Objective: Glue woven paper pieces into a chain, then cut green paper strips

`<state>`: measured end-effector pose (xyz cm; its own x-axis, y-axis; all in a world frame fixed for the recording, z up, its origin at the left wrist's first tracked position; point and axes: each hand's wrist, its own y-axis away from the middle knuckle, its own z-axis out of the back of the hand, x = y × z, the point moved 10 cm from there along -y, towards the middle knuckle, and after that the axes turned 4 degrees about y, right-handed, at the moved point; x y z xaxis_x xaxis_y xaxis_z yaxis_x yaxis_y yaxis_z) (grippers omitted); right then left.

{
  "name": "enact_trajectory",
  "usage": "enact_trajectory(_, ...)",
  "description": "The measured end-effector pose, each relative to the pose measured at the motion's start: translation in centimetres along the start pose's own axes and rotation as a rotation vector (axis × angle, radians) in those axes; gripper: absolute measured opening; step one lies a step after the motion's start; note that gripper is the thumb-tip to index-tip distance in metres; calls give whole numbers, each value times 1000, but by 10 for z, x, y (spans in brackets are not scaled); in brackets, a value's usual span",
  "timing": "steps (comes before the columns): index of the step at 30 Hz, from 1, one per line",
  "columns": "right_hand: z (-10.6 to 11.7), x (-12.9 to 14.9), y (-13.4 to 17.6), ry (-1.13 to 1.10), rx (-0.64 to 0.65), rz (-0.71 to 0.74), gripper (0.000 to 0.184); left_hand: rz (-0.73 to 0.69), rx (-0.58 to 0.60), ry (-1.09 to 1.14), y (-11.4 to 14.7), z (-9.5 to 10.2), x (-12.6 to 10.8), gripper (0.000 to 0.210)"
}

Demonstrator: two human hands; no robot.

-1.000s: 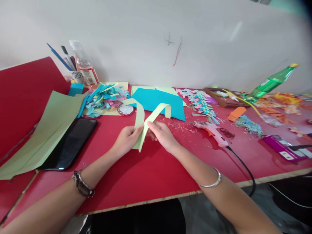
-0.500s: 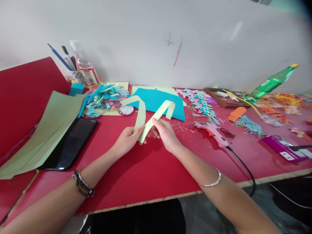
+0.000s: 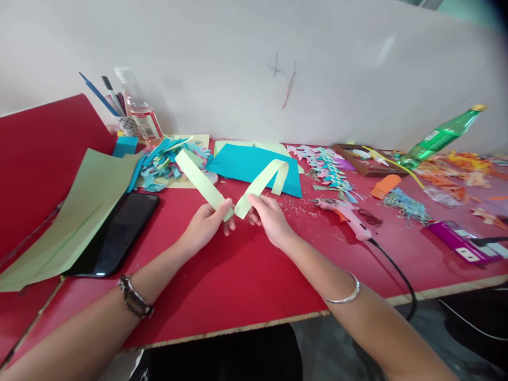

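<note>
My left hand [image 3: 207, 225] pinches the lower end of a pale green paper strip [image 3: 198, 180], which slants up and left over a pile of cut paper bits [image 3: 166, 161]. Between the thumb and fingers of my right hand [image 3: 270, 217] is another pale green paper strip [image 3: 257, 182], its far end curling over and down in front of a blue paper sheet [image 3: 254, 164]. The held ends of both strips lie close together; I cannot tell whether they touch. Both hands are above the red table [image 3: 238, 280].
A pink glue gun [image 3: 345, 211] lies to the right, its cord running off the front edge. At the left, a green sheet [image 3: 75, 211] partly covers a black phone [image 3: 119, 233]. A purple power strip [image 3: 464, 243] and green bottle [image 3: 440, 135] are far right.
The strip in my left hand has swung from curling over to slanting up and left. The strips' lower ends, crossed before, now lie side by side.
</note>
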<state>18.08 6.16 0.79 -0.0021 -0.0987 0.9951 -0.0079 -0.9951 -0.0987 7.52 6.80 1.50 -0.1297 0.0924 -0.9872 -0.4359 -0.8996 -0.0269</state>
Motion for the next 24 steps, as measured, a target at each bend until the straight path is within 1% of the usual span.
enact_trajectory(2,1,0,-1,-18,-9,3,34,-3,32,-36,0,-2,1,44)
enact_trajectory(7,4,-2,-2,-22,-40,-8,35,14,13,-116,-2,1,4,45)
enact_trajectory(11,4,-3,-1,-24,-52,-28,36,18,26,-135,-2,0,4,47)
enact_trajectory(14,5,-3,-1,-39,-65,-37,37,26,28,-135,-1,8,4,40)
enact_trajectory(17,10,-3,-2,-67,-97,-23,37,84,41,-168,5,28,3,33)
enact_trajectory(20,10,-3,-4,-52,-73,-10,38,146,106,-352,19,58,-7,34)
enact_trajectory(21,9,-3,-4,-40,-58,-11,38,169,119,-447,26,71,-11,35)
enact_trajectory(23,6,-4,-3,-9,-31,-17,38,250,88,-620,43,104,-15,40)
enact_trajectory(24,4,-4,-3,7,-22,-25,38,331,98,-657,54,119,-11,38)
